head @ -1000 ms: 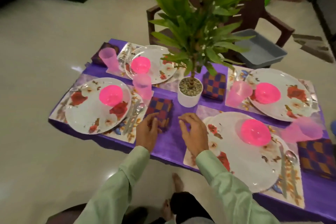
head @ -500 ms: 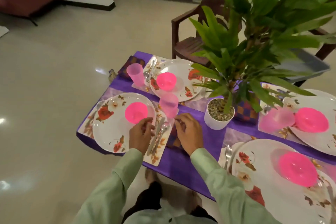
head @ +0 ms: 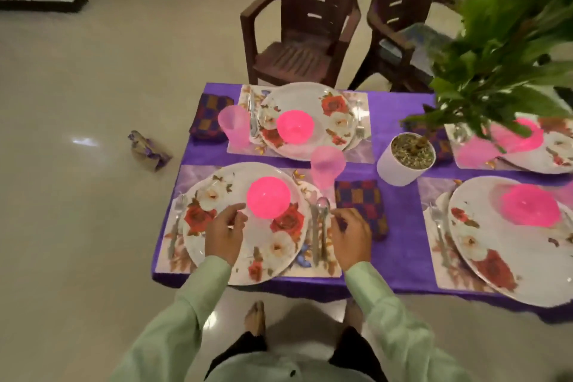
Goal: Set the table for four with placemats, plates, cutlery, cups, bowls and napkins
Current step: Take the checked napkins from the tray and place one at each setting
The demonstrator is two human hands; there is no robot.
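Head view, white floral plate (head: 263,242), translucent pink bowl (head: 268,197) on it

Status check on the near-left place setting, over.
Left hand over plate, loosely curled, empty. Right hand by spoon and napkin, grip unclear. Setting shows bowl, cup, fork too. Nothing blocking.

Free strip: bare worktop (head: 403,242) lay open betw. near-left placemat (head: 322,270) & near-right placemat (head: 449,273).
Obstacles: napkin (head: 361,205), cup (head: 328,164), plant pot (head: 403,161) stood just beyond; leaves (head: 502,49) overhung far right.
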